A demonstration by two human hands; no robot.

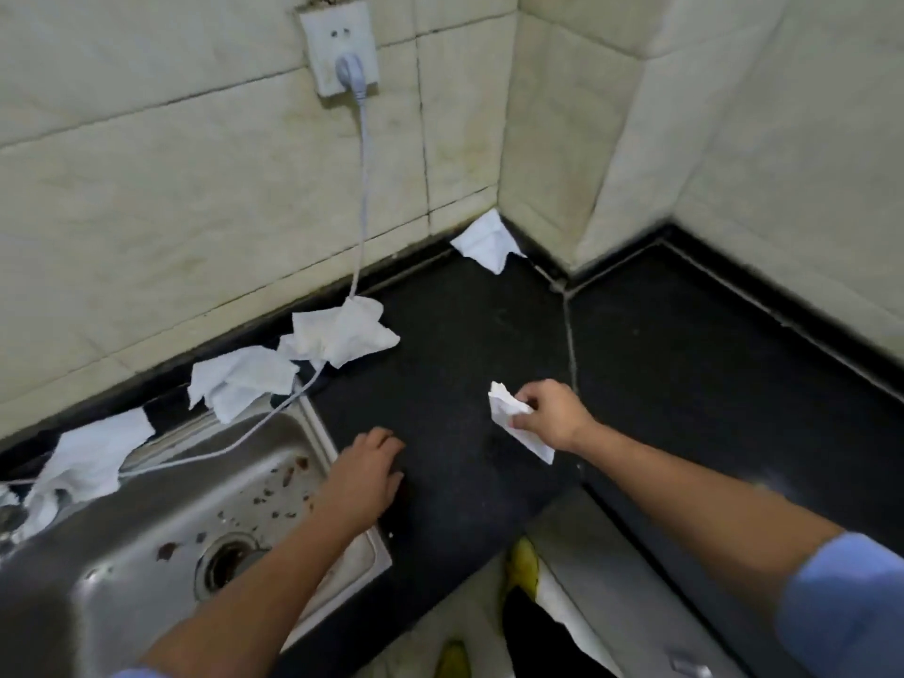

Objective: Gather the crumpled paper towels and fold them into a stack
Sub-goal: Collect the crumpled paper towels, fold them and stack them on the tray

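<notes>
White paper is what the fingers (531, 394) of the right hand (553, 415) are clamped on: one crumpled towel (513, 418), pinched at its upper end and hanging just above the black bench (464, 325). The left hand (367, 474) rests on the bench at the right rim of the steel sink (122, 521), its fingers (386, 445) loosely curved and holding nothing.

Four more towels lie loose. The corner towel (486, 242) sits where the tiled walls meet. The cord towel (342, 335) lies over the grey cord (362, 188), with the middle towel (239, 379) just left of it. The far-left towel (93, 457) is draped on the sink's back rim.

Gathering looks barely begun. To do it well, lift each piece straight up rather than drag it, above all the one on the cord, and collect them at one bare spot for flattening.

The sink holds brown scraps scattered around its drain (225, 562), and the cord crosses its back corner. Towels are best kept out of it.
</notes>
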